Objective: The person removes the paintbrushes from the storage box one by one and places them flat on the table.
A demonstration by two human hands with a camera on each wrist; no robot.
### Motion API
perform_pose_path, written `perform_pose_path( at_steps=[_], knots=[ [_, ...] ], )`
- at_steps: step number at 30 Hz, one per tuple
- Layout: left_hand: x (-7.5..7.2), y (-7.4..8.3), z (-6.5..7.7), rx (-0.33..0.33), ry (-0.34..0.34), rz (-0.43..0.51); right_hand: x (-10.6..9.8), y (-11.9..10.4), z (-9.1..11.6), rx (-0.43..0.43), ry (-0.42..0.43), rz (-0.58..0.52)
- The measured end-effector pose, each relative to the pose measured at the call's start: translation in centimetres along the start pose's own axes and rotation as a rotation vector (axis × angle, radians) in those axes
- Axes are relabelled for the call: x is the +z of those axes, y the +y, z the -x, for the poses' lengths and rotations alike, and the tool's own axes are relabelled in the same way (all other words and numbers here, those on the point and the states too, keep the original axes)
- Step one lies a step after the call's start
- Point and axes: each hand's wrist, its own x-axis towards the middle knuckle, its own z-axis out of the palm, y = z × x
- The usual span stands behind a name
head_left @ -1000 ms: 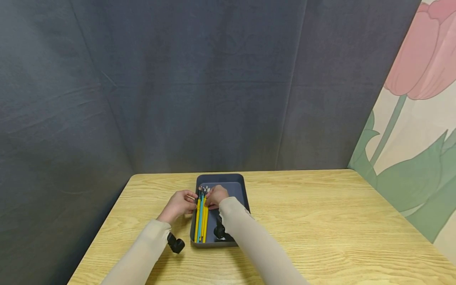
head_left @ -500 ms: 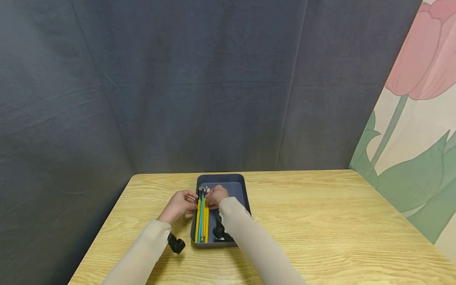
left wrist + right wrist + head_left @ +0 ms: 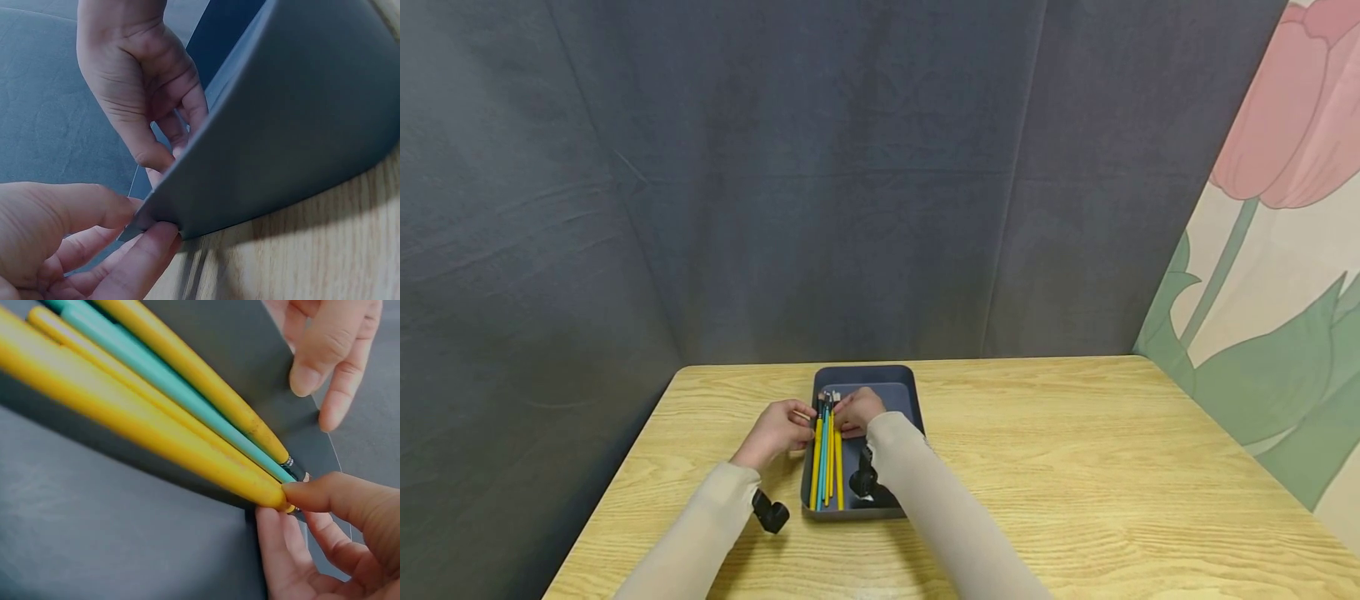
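A dark grey rectangular tray [image 3: 861, 372] lies on the table, with several paintbrushes side by side along its left half, bristles toward the far end. Their handles are yellow or turquoise; one turquoise paintbrush [image 3: 823, 471] lies among the yellow ones. My left hand [image 3: 777, 433] pinches the tray's left wall, thumb and fingers at the edge in the left wrist view. Reaching inside, my right hand [image 3: 859, 410] pinches the rightmost yellow paintbrush [image 3: 144, 428] near its ferrule, between thumb and fingers. Its bristles are partly hidden by the fingers.
The tray rests on a light wood-grain table [image 3: 1075, 467]. Behind it hangs a dark grey curtain [image 3: 850, 183], and a tulip-patterned cloth [image 3: 1270, 333] is at the right. Both wrists carry a small black camera; the right one [image 3: 862, 477] hangs over the tray floor.
My right hand has shifted slightly right, and the rightmost yellow paintbrush's handle has swung right, leaving a gap from the other brushes. My left hand has stayed at the tray's edge.
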Motion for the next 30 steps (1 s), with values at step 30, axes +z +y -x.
perform_pose_path(
  at_steps=[30],
  knots=[
    [-0.1,0.2,0.3,-0.01,-0.008,-0.003,-6.5,-2.7,1.6,-0.079,-0.181,-0.242]
  ],
)
